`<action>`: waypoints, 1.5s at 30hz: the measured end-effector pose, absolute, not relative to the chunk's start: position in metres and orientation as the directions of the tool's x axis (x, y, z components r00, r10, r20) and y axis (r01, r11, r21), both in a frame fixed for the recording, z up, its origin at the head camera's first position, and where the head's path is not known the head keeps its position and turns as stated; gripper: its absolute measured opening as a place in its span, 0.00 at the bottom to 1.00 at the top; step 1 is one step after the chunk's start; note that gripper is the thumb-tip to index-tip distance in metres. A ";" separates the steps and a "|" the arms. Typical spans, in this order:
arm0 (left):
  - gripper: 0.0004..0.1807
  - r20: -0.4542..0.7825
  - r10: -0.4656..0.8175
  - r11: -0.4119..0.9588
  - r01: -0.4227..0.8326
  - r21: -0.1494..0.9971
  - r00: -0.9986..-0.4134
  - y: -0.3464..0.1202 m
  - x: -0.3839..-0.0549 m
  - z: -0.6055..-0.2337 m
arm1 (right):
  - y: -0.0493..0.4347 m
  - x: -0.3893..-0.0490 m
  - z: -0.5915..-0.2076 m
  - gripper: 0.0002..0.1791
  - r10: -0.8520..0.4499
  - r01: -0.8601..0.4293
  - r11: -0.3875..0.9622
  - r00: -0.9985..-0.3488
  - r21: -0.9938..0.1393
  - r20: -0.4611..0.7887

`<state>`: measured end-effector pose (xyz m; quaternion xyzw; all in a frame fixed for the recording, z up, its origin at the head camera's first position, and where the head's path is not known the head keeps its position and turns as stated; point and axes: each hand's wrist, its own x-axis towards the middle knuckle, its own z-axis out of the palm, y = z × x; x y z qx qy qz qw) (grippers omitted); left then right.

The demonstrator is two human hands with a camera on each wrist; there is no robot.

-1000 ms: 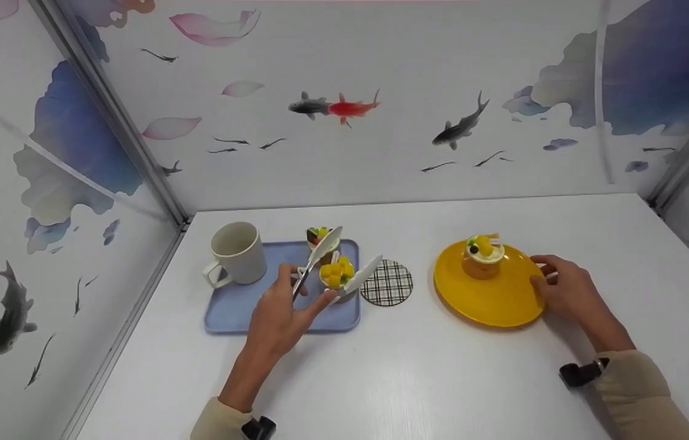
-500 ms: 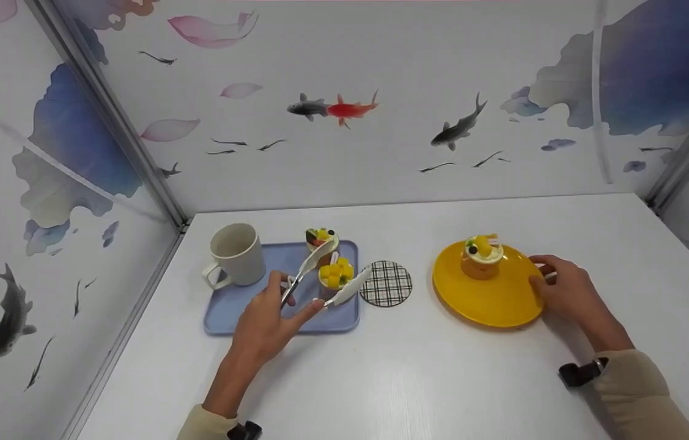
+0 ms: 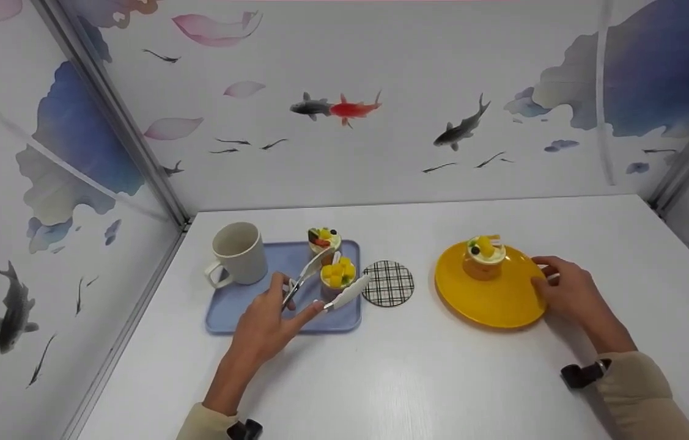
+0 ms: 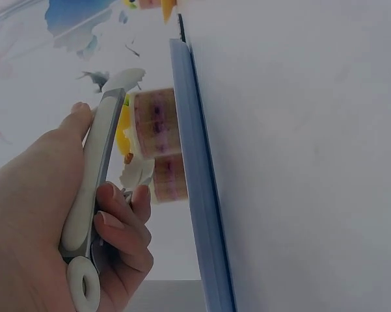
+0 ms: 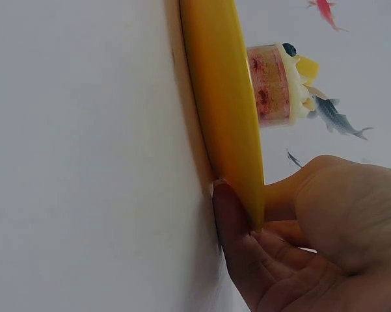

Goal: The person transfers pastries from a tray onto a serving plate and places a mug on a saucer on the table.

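My left hand point(image 3: 265, 321) holds a pair of tongs point(image 4: 94, 169) with pale handles and white tips. The tongs are spread, their tips on either side of a small cake cup point(image 3: 338, 275) topped with yellow fruit cubes. That cup stands on a blue tray point(image 3: 240, 318), with a second fruit-topped cake cup point(image 3: 321, 237) just behind it. At the right, my right hand point(image 3: 570, 293) pinches the rim of a yellow plate point(image 3: 503, 305), thumb and fingers on opposite faces in the right wrist view. On the plate stands a third cake cup point(image 3: 483, 260) with cream and fruit.
A white mug point(image 3: 239, 253) stands at the tray's left end, its handle pointing left. Right of the tray lies a round checked coaster point(image 3: 388, 283). The white tabletop point(image 3: 381, 379) meets patterned wall panels point(image 3: 381, 171) at the back and sides.
My left hand has drawn back slightly to the lower left, and the tongs' tips have come lower around the yellow-topped cup. The right hand and plate stay where they were.
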<state>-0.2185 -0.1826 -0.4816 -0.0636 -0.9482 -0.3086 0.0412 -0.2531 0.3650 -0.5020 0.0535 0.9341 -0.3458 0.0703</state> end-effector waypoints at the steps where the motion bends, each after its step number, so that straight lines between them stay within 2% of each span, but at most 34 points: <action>1: 0.44 0.120 0.096 0.804 0.148 0.576 -0.988 -0.182 -0.219 -0.482 | 0.365 -0.253 -0.502 0.33 0.052 0.146 0.757 -0.985 -0.637 -0.164; 18: 0.44 0.077 0.120 0.831 0.143 0.537 -0.990 -0.177 -0.226 -0.487 | 0.364 -0.251 -0.502 0.32 0.049 0.139 0.752 -0.986 -0.644 -0.157; 32: 0.34 0.167 0.138 0.871 0.200 0.449 -0.976 -0.174 -0.226 -0.486 | 0.364 -0.252 -0.501 0.32 0.050 0.138 0.760 -0.987 -0.635 -0.154; 45: 0.34 0.169 0.128 0.868 0.193 0.458 -0.977 -0.176 -0.228 -0.487 | 0.364 -0.253 -0.502 0.32 0.061 0.155 0.760 -0.984 -0.631 -0.167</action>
